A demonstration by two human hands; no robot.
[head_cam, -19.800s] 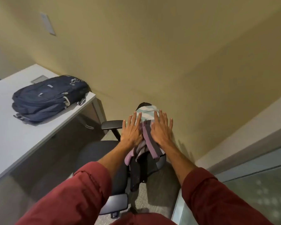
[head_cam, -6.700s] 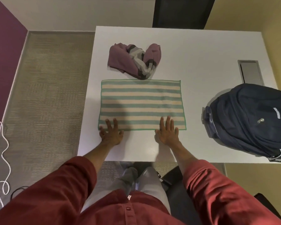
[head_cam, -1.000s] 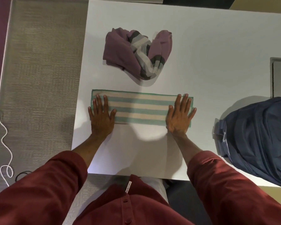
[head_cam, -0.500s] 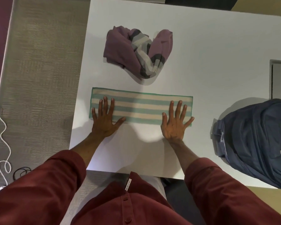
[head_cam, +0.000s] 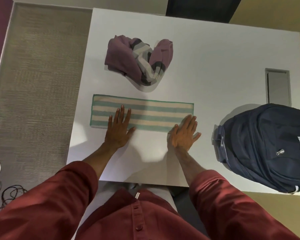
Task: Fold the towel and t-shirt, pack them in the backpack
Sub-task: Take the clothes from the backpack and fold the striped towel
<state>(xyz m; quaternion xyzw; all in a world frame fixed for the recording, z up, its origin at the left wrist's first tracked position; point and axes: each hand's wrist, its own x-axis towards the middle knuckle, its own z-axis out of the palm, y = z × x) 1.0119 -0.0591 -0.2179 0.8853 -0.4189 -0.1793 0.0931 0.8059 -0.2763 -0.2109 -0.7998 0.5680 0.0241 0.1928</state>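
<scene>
Your towel (head_cam: 142,112) lies as a long narrow strip near the table's (head_cam: 215,66) left edge, parallel to the near edge. Your left hand (head_cam: 119,129) presses flat on its near side, fingers straight and slightly spread. Your right hand (head_cam: 184,134) rests at its near right corner, fingers straight and close together. The bunched t-shirt (head_cam: 139,60) sits just beyond the towel; the backpack (head_cam: 267,146) lies at the near right corner.

The green-and-cream striped towel (head_cam: 154,112) lies folded into a long, flat strip across the white table (head_cam: 215,58), towards its near edge. Just beyond it, the purple t-shirt (head_cam: 125,58) with grey stripes sits crumpled in a heap. The navy backpack (head_cam: 267,144) lies at the table's right end, apart from both.
</scene>
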